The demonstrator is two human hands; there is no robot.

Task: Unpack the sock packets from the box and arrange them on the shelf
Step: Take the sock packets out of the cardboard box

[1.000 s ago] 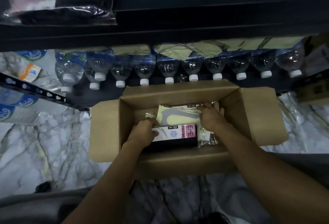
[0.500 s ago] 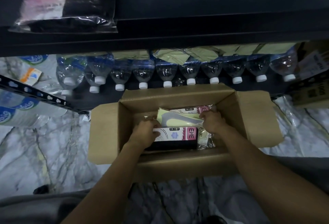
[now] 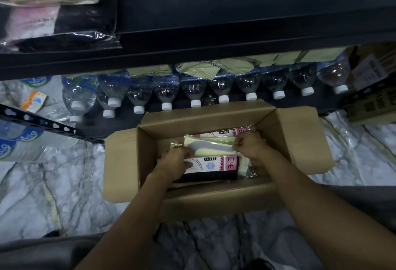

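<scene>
Sock packets (image 3: pixel 211 163) lay inside the open cardboard box (image 3: pixel 203 119), none of this handful lifted clear of it. The dark shelf (image 3: pixel 235 1) filled the top of the view, with plastic-wrapped bundles (image 3: pixel 53 12) stacked at its left end. Below it, the marbled floor (image 3: pixel 53 194) carried the box, which stood just in front of a row of water bottles (image 3: pixel 195 89) with their white caps pointing toward it.

In the box, a pink-labelled packet lay on top nearest the person. A yellow-and-grey one lay behind it, and another pink-labelled one rested near the far wall.

The left hand (image 3: pixel 173 164) gripped the left edge of the stack, its fingers curled round the pink-labelled packet. The right hand (image 3: pixel 248 144) was balled at the right end, its fingers pinching the clear wrap of the packets.

The likely trouble was the film. Several glossy packets were held only at their ends, so an uneven squeeze could let one slide out and drop back into the box or onto the floor. A pinch on loose wrap alone could stretch or tear it. On the way up, the stack could catch the box's raised right flap or the front lip of the shelf, which would knock the packets askew.
</scene>
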